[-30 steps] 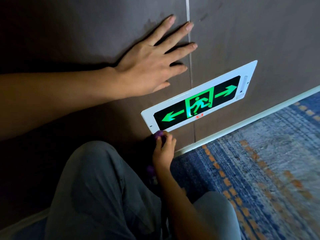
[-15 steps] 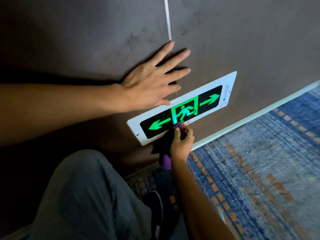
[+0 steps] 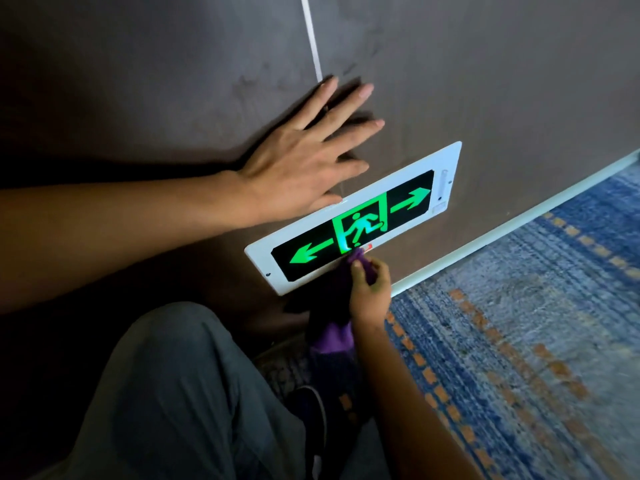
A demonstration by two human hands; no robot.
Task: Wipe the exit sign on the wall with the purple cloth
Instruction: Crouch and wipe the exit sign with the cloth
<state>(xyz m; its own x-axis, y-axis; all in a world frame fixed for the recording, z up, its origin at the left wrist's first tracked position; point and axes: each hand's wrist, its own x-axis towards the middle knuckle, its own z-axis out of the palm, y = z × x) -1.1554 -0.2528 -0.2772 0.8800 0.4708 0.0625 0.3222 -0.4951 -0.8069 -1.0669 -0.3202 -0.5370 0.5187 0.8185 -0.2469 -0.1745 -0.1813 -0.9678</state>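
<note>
The exit sign (image 3: 408, 199) is a white-framed black panel with a lit green running figure and two green arrows, mounted low on the dark wall. My left hand (image 3: 304, 161) lies flat on the wall just above the sign's upper left edge, fingers spread. My right hand (image 3: 369, 292) grips the purple cloth (image 3: 332, 337) and presses its bunched tip against the sign's lower edge, under the running figure. The rest of the cloth hangs below my hand.
A pale baseboard (image 3: 519, 230) runs along the foot of the wall. Blue carpet with orange dashes (image 3: 536, 341) covers the floor to the right. My bent knee in grey trousers (image 3: 173, 393) and a dark shoe (image 3: 308, 410) fill the lower left.
My right hand has moved the cloth from the sign's lower left corner to the right, onto its lower edge below the figure. My left hand stays flat on the wall.
</note>
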